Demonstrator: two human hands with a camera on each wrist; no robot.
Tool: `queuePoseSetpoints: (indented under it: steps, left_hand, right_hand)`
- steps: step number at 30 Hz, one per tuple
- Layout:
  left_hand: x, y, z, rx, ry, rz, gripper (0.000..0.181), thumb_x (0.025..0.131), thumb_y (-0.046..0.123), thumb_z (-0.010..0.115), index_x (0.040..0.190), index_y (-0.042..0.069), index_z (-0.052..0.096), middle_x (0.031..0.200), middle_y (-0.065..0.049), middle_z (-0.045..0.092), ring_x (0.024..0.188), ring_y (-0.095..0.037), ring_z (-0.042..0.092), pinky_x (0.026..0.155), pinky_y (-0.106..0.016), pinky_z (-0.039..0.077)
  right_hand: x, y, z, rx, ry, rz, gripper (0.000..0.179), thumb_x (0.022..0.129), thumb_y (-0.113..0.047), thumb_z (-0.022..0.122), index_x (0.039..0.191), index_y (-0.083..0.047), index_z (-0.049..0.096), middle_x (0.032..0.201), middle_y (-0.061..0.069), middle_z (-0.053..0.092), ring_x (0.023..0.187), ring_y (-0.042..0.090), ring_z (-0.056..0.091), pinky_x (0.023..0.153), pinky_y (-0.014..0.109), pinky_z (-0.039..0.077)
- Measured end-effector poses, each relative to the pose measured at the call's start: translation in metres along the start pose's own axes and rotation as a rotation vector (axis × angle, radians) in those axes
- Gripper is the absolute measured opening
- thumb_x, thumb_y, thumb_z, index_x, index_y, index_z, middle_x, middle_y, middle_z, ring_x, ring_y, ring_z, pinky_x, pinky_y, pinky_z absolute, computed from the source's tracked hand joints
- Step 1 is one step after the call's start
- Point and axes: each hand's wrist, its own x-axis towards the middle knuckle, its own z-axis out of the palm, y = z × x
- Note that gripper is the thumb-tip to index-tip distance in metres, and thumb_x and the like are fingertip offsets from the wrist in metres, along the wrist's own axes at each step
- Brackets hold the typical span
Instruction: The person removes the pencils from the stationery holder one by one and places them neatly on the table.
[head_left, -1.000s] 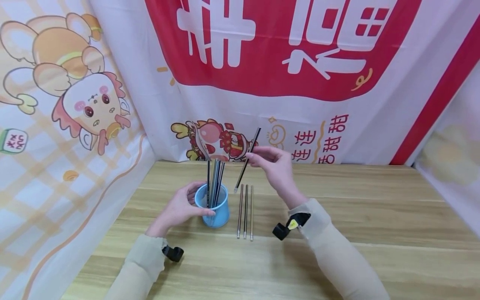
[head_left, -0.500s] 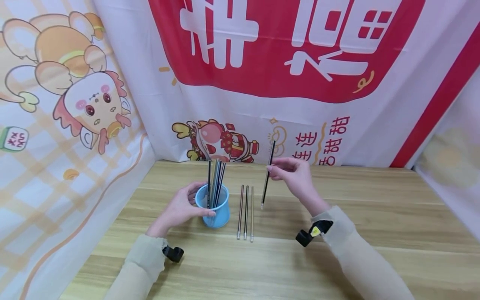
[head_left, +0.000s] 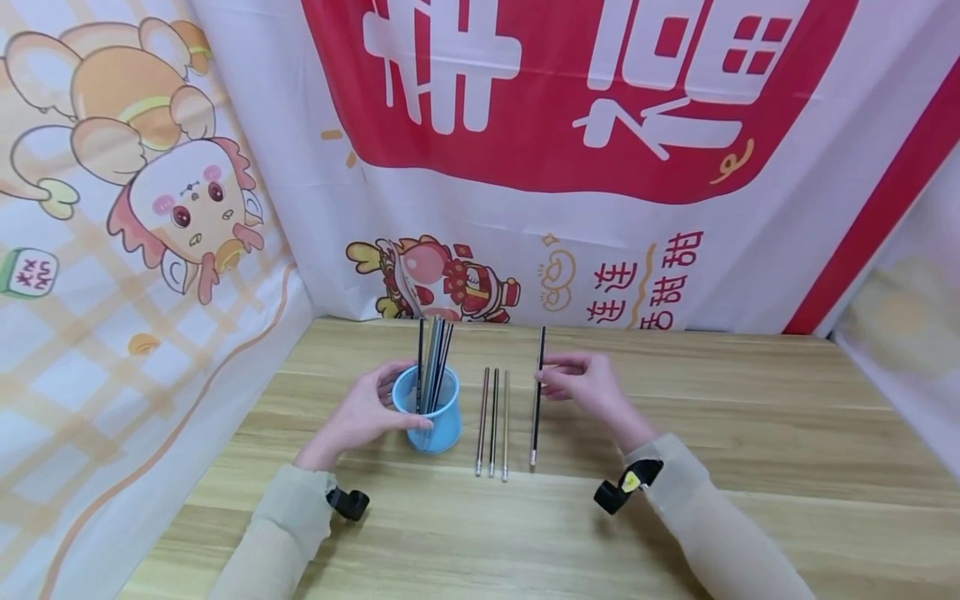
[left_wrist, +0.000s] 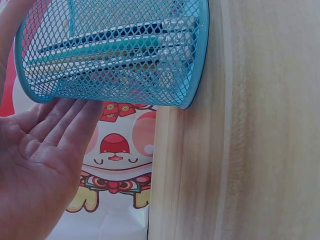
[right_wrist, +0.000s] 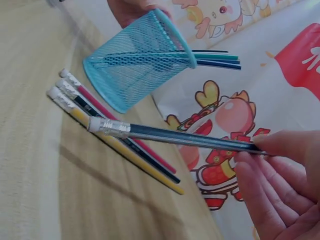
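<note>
A blue mesh pencil cup (head_left: 439, 428) stands upright on the table with several pencils (head_left: 432, 367) leaning in it. Around its rim my left hand (head_left: 367, 410) holds it, thumb in front and fingers behind. My right hand (head_left: 588, 385) pinches a black pencil (head_left: 537, 400) between thumb and fingers, its eraser end toward me. In the right wrist view, that black pencil (right_wrist: 185, 137) appears raised off the table. Three pencils lie side by side between cup and hand: a red one (head_left: 482, 421), a black one (head_left: 493, 421) and a yellow one (head_left: 506, 425).
The wooden table (head_left: 465, 533) ends at the back against a printed red and white cloth (head_left: 465, 200). Another printed cloth (head_left: 150, 333) hangs along the left side. Each wrist carries a small black camera, such as the right one (head_left: 615, 496).
My right hand has moved right, then down toward the table with the black pencil, which has swung into line with the lying pencils. My left hand has stayed at the cup.
</note>
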Motion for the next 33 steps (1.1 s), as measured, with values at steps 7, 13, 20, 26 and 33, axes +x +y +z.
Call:
queuePoseSetpoints:
  steps: [7, 13, 20, 26, 33]
  left_hand:
    - [0.000, 0.001, 0.000, 0.014, 0.002, -0.004, 0.096, 0.070, 0.028, 0.096, 0.149, 0.006, 0.046, 0.148, -0.017, 0.051, 0.133, -0.035, 0.050, 0.112, -0.050, 0.041]
    - [0.001, -0.001, 0.000, 0.026, 0.010, -0.011, 0.098, 0.068, 0.034, 0.097, 0.148, 0.009, 0.047, 0.147, -0.013, 0.052, 0.133, -0.032, 0.051, 0.111, -0.048, 0.041]
    - [0.001, -0.001, 0.000, 0.020, 0.005, 0.001, 0.095, 0.070, 0.031, 0.096, 0.148, 0.007, 0.047, 0.147, -0.016, 0.051, 0.133, -0.035, 0.050, 0.112, -0.050, 0.040]
    - [0.000, -0.001, 0.000, 0.023, 0.014, -0.009, 0.096, 0.067, 0.033, 0.097, 0.147, 0.011, 0.048, 0.145, -0.011, 0.053, 0.132, -0.030, 0.052, 0.111, -0.045, 0.042]
    - [-0.001, 0.001, 0.000, 0.023, 0.013, -0.009, 0.096, 0.067, 0.035, 0.097, 0.147, 0.012, 0.049, 0.145, -0.010, 0.053, 0.132, -0.030, 0.052, 0.111, -0.047, 0.042]
  right_hand:
    - [0.004, 0.023, 0.011, 0.060, -0.017, 0.097, 0.040, 0.088, -0.004, 0.078, 0.124, 0.008, 0.066, 0.101, 0.021, 0.073, 0.078, 0.027, 0.073, 0.079, 0.044, 0.062]
    - [0.011, 0.036, 0.022, 0.027, -0.011, 0.177, 0.039, 0.086, 0.000, 0.078, 0.123, 0.007, 0.067, 0.095, 0.018, 0.074, 0.075, 0.025, 0.073, 0.073, 0.036, 0.063]
    - [0.013, 0.038, 0.035, -0.020, 0.008, 0.204, 0.043, 0.084, 0.004, 0.079, 0.125, 0.006, 0.066, 0.093, 0.015, 0.074, 0.072, 0.023, 0.072, 0.070, 0.034, 0.063]
    - [0.011, 0.032, 0.044, -0.126, 0.047, 0.172, 0.048, 0.080, 0.007, 0.079, 0.126, 0.005, 0.066, 0.093, 0.013, 0.072, 0.071, 0.024, 0.072, 0.065, 0.033, 0.063]
    - [0.011, 0.033, 0.048, -0.176, 0.064, 0.155, 0.048, 0.078, 0.007, 0.079, 0.125, 0.004, 0.066, 0.090, 0.011, 0.072, 0.070, 0.022, 0.072, 0.064, 0.032, 0.063]
